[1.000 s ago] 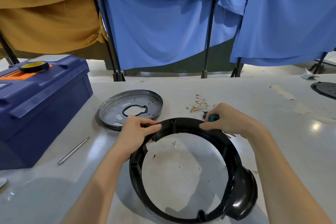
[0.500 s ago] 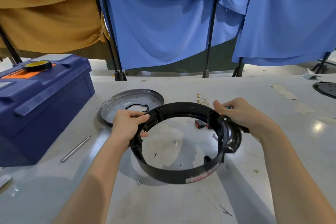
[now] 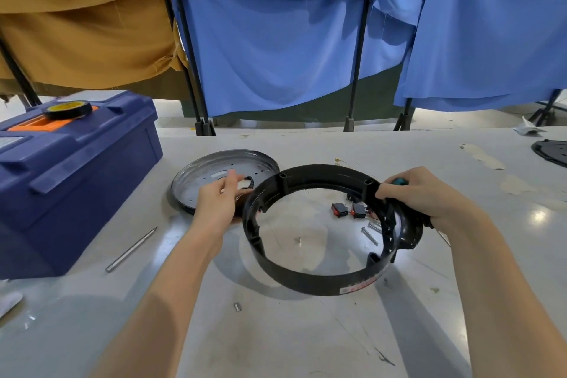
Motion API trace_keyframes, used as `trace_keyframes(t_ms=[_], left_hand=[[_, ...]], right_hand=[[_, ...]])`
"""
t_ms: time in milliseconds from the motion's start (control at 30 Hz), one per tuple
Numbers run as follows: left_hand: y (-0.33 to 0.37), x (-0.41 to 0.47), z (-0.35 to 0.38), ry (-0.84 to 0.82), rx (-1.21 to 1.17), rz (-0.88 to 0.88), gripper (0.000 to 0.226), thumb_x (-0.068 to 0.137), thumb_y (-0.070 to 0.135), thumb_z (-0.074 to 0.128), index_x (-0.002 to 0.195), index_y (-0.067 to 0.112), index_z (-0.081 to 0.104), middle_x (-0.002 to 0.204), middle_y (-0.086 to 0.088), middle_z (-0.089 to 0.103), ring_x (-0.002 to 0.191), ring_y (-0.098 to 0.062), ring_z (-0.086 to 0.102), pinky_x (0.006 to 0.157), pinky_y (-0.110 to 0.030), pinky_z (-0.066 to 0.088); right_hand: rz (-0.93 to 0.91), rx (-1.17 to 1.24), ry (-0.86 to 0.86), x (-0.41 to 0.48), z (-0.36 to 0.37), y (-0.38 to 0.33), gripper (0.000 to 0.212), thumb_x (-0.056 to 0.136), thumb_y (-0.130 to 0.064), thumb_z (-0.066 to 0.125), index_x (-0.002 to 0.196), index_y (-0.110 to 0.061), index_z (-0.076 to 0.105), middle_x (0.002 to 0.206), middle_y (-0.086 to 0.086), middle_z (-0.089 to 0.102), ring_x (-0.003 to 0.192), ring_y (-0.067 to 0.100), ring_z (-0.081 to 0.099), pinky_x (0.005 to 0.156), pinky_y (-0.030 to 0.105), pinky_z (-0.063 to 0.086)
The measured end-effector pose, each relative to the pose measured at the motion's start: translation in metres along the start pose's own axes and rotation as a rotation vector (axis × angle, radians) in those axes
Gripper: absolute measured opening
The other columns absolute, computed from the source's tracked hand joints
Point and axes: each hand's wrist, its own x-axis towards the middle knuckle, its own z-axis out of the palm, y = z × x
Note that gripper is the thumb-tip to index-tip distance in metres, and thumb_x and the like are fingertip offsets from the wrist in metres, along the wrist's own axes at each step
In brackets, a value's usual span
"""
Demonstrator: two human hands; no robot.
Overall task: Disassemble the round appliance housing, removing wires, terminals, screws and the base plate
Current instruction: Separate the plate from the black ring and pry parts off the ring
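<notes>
No text can be read; the sticker [image 3: 357,286] on the housing ring [image 3: 306,282] is blurred.

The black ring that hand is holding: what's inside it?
Framed by the black ring are two red-and-black switches, a long bolt and a tiny screw, all lying on the table. The right hand gripping the rim, and the ring's right wall, hide anything further there.

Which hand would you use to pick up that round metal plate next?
Left. The left hand is free, fingers relaxed, hovering at the base plate; the right hand grips the black housing ring and a teal-handled tool.
</notes>
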Motion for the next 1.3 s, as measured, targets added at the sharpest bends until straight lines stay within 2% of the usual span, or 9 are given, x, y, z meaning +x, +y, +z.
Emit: trace_keyframes(t_ms=[100, 200, 267, 367, 600, 767, 933, 1100, 1300], left_hand=[[-0.012, -0.001, -0.003, 0.056, 0.047, -0.041, 0.022, 0.102, 0.009, 0.036, 0.1, 0.007, 0.058, 0.075, -0.01, 0.067, 0.048, -0.019, 0.065, 0.039, -0.023, 0.048], [-0.029, -0.011, 0.003, -0.034, 0.269, -0.049, 0.015, 0.091, -0.006, 0.05, 0.09, 0.006, 0.06, 0.067, -0.008, 0.06, 0.045, -0.016, 0.056, 0.032, -0.014, 0.033], [-0.035, -0.018, 0.013, -0.203, 0.371, -0.008, 0.009, 0.083, 0.0, 0.069, 0.086, 0.007, 0.067, 0.063, -0.006, 0.059, 0.043, -0.01, 0.051, 0.034, -0.011, 0.032], [-0.039, -0.023, 0.029, -0.369, 0.501, 0.089, 0.027, 0.068, 0.021, 0.086, 0.092, 0.019, 0.074, 0.068, 0.001, 0.067, 0.052, -0.006, 0.055, 0.052, -0.015, 0.043], [-0.047, -0.018, 0.053, -0.305, 0.743, 0.236, 0.014, 0.07, 0.026, 0.082, 0.065, 0.031, 0.071, 0.069, 0.011, 0.067, 0.065, -0.007, 0.058, 0.07, -0.028, 0.052], [-0.047, -0.022, 0.069, -0.344, 0.674, 0.227, 0.02, 0.073, 0.024, 0.08, 0.06, 0.032, 0.067, 0.067, 0.009, 0.067, 0.06, -0.003, 0.055, 0.059, -0.021, 0.044], [-0.042, -0.039, 0.103, -0.47, 0.488, 0.211, 0.01, 0.07, 0.018, 0.083, 0.076, 0.02, 0.074, 0.074, 0.001, 0.071, 0.069, -0.011, 0.065, 0.074, -0.032, 0.058], [-0.039, -0.046, 0.142, -0.402, 0.318, 0.143, 0.014, 0.069, 0.011, 0.084, 0.073, 0.018, 0.072, 0.072, 0.004, 0.071, 0.07, -0.011, 0.066, 0.078, -0.035, 0.059], [-0.045, -0.048, 0.168, -0.343, 0.427, 0.161, 0.008, 0.076, 0.027, 0.08, 0.081, 0.028, 0.075, 0.063, 0.022, 0.059, 0.056, 0.014, 0.056, 0.052, -0.006, 0.04]], right_hand=[[0.062, 0.065, 0.086, 0.003, -0.006, 0.007, 0.015, 0.078, -0.014, 0.07, 0.074, 0.001, 0.07, 0.051, 0.009, 0.062, 0.041, 0.018, 0.056, 0.044, 0.023, 0.046], [0.125, 0.205, 0.193, 0.009, -0.005, 0.009, 0.016, 0.075, -0.013, 0.07, 0.076, 0.002, 0.062, 0.061, 0.016, 0.055, 0.053, 0.027, 0.048, 0.05, 0.029, 0.037], [0.148, 0.272, 0.261, 0.01, -0.003, 0.007, 0.013, 0.071, -0.011, 0.068, 0.075, -0.004, 0.058, 0.058, 0.014, 0.049, 0.049, 0.024, 0.041, 0.047, 0.027, 0.028], [0.176, 0.322, 0.342, 0.011, -0.001, 0.009, 0.014, 0.068, -0.007, 0.065, 0.07, -0.003, 0.053, 0.054, 0.011, 0.045, 0.03, 0.017, 0.033, 0.037, 0.017, 0.023], [0.207, 0.413, 0.421, 0.013, -0.002, 0.013, 0.027, 0.07, -0.002, 0.066, 0.059, -0.005, 0.042, 0.061, 0.008, 0.038, 0.033, 0.017, 0.035, 0.033, 0.014, 0.025], [0.225, 0.441, 0.469, 0.014, 0.002, 0.009, 0.034, 0.073, -0.003, 0.066, 0.062, -0.01, 0.034, 0.063, 0.007, 0.035, 0.028, 0.017, 0.036, 0.028, 0.012, 0.025], [0.226, 0.519, 0.511, 0.011, 0.002, 0.007, 0.037, 0.075, -0.004, 0.065, 0.063, -0.012, 0.031, 0.065, 0.008, 0.038, 0.019, 0.011, 0.03, 0.027, 0.012, 0.024], [0.249, 0.562, 0.541, 0.009, -0.002, 0.005, 0.035, 0.075, -0.005, 0.064, 0.064, -0.012, 0.031, 0.078, 0.014, 0.045, 0.015, 0.006, 0.028, 0.026, 0.012, 0.024], [0.259, 0.593, 0.545, 0.01, -0.002, 0.006, 0.036, 0.074, -0.004, 0.064, 0.064, -0.012, 0.031, 0.07, 0.011, 0.043, 0.015, 0.005, 0.029, 0.025, 0.013, 0.023]])
